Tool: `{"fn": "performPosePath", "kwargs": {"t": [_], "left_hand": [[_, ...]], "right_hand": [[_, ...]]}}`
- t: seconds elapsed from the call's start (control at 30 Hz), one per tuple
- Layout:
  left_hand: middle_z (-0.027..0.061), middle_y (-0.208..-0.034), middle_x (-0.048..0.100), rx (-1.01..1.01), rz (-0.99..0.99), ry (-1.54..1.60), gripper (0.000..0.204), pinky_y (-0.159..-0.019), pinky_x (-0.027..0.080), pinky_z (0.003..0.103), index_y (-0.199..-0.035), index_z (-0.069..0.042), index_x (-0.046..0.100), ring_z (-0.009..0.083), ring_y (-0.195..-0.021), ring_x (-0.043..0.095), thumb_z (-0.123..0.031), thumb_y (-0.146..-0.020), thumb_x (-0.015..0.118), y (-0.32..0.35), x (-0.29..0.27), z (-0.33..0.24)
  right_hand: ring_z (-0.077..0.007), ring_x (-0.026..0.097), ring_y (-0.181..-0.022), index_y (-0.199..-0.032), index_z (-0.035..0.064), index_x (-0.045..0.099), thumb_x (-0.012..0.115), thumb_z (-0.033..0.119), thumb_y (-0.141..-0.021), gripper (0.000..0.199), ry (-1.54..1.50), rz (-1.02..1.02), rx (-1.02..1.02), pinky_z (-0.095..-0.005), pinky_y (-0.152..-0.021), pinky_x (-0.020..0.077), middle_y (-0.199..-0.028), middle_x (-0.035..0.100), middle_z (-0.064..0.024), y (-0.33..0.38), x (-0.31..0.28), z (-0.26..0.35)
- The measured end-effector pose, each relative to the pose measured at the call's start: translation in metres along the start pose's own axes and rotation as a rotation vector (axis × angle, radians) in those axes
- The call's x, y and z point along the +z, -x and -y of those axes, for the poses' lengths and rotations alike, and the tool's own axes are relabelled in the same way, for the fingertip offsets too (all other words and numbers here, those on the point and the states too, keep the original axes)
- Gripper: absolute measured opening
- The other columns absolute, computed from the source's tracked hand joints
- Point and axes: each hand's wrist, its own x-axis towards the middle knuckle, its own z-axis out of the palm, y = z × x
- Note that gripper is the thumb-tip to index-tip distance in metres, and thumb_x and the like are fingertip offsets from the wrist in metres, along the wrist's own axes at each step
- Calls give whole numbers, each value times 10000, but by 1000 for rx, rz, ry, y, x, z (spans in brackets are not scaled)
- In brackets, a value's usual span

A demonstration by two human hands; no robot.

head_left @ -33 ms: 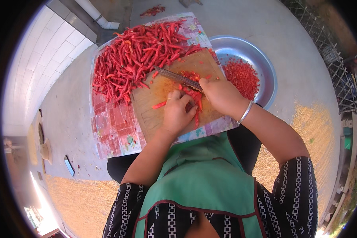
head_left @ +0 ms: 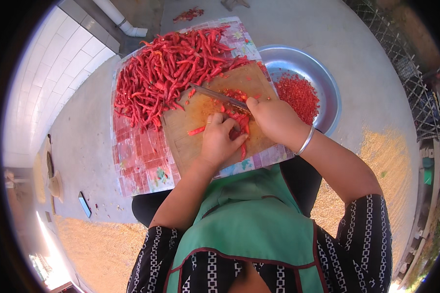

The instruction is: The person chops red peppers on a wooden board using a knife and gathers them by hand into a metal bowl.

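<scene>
A heap of whole red chillies lies on a patterned printed sheet, left of the wooden cutting board. The left hand, fingers curled, pins a small chilli bunch lying lengthwise toward the person. The right hand grips the knife, blade pointing upper left; chopped chilli fills the metal bowl at right.
</scene>
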Motion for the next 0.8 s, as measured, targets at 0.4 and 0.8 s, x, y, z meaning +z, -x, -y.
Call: {"fn": "performPosePath", "kwargs": {"t": [0.4, 0.8], "left_hand": [[116, -903, 570, 34, 3, -24, 162, -708, 503, 422, -785, -79, 652, 328, -858, 573, -103, -645, 730, -12, -3, 13], [114, -925, 579, 13, -23, 73, 176, -736, 511, 404, -815, -90, 669, 317, -886, 585, -123, -666, 757, -8, -3, 17]], "right_hand": [[-293, 653, -564, -864, 28, 468, 573, 36, -781, 134, 189, 83, -50, -370, -478, 522, -686, 605, -138, 41, -49, 20], [-393, 620, -637, -905, 19, 421, 525, 25, -827, 130, 102, 71, 35, -465, -513, 484, -726, 595, -178, 15, 8, 10]]}}
